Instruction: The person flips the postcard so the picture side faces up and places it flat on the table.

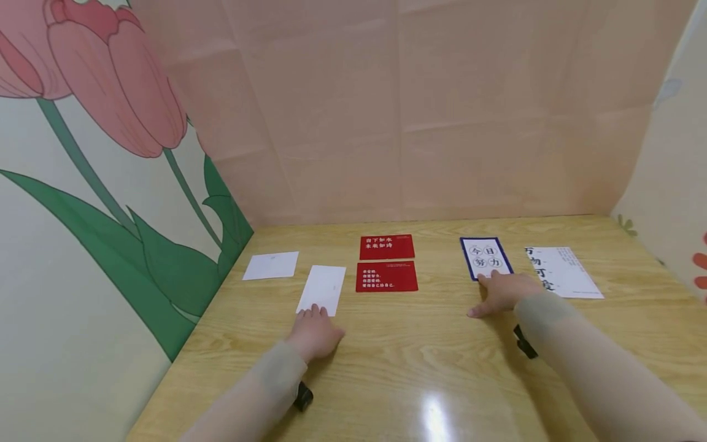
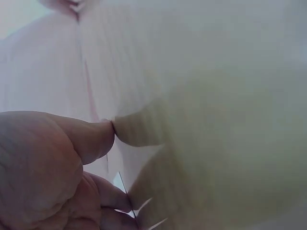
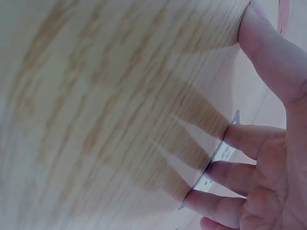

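My left hand (image 1: 313, 334) rests its fingertips on the near edge of a blank white card (image 1: 323, 287), with the thumb on the table to the right. Over on the right, my right hand (image 1: 504, 291) touches the near edge of a blue-bordered card (image 1: 483, 250) bearing circled characters. In the right wrist view, several fingertips meet that card's edge (image 3: 221, 152), and the thumb (image 3: 268, 52) is spread away on the wood. The fingers of both hands look relaxed, and both cards lie flat on the table.
Two red cards with white writing, an upper one (image 1: 402, 248) and a lower one (image 1: 405, 276), lie mid-table. Another white card (image 1: 270, 266) is at far left. A larger white sheet with black characters (image 1: 577, 273) lies right. Pink cloth (image 1: 397, 123) hangs behind the wooden table (image 1: 397, 356).
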A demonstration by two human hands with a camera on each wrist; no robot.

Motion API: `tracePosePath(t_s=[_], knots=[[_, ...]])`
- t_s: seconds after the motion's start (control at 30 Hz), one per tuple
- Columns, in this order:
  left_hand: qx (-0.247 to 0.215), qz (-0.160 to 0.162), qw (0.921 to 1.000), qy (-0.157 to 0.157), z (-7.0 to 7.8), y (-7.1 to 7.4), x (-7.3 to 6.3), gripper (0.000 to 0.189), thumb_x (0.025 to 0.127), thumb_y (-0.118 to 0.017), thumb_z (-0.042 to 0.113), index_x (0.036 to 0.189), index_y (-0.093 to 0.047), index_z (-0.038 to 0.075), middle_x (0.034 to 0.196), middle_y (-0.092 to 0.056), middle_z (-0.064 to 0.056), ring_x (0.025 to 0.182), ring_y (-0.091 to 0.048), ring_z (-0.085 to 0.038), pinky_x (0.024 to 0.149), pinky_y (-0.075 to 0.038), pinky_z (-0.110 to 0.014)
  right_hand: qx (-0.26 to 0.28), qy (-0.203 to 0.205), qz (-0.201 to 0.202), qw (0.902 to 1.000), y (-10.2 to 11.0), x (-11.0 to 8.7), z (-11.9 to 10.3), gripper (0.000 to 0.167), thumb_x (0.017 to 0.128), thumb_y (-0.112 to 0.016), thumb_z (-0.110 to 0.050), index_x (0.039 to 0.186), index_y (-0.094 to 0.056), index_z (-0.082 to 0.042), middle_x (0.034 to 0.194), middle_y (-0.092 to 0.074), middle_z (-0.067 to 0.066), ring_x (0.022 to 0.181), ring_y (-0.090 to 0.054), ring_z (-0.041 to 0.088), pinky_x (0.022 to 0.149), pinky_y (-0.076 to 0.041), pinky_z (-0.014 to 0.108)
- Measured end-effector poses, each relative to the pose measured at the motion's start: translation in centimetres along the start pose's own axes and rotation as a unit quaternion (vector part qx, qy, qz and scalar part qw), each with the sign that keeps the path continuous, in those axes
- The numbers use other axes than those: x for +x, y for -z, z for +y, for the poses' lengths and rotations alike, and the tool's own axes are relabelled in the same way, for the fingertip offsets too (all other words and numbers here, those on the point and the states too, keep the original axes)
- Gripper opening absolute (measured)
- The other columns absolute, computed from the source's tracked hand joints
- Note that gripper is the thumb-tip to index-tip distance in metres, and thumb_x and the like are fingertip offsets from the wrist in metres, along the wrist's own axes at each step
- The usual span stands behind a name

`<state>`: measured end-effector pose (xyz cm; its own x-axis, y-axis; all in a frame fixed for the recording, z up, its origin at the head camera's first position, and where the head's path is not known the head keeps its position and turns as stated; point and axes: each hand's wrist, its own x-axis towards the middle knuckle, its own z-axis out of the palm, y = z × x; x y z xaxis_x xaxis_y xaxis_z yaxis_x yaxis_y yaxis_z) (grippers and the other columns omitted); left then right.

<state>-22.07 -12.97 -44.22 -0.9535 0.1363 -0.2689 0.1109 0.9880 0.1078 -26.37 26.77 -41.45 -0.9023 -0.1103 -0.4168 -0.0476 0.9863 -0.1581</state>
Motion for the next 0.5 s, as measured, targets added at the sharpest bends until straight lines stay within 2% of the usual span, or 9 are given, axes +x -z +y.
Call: tracePosePath(t_s=[0.2,0.5], knots=[[0.039,0.019,0.9982,-0.042,-0.9,-0.9,-2.6,0.075,0.096,-0.050,0.049,0.137,-0.041,-0.013,0.143,-0.037,-0.032,0.134,-0.034,-0.043,0.111,-0.023,-0.052,0.000,-0.004,-0.002,1.0000,-0.2,0.3,0.2,0.121,0.061,-0.059,-0.085,0.150,-0.031,-0.008,0.149,-0.020,0.034,0.126,-0.019,0.065,0.095,-0.022,0.075],[0.045,0.016,0.9933,-0.106,-2.6,-1.5,-6.1,0.071,0.096,-0.051,0.046,0.137,-0.043,-0.011,0.144,-0.038,-0.031,0.133,-0.036,-0.043,0.110,-0.023,-0.055,-0.004,0.007,0.004,1.0000,-0.1,0.1,0.2,0.120,0.062,-0.060,-0.083,0.149,-0.032,-0.005,0.147,-0.024,0.035,0.127,-0.022,0.063,0.096,-0.023,0.074]])
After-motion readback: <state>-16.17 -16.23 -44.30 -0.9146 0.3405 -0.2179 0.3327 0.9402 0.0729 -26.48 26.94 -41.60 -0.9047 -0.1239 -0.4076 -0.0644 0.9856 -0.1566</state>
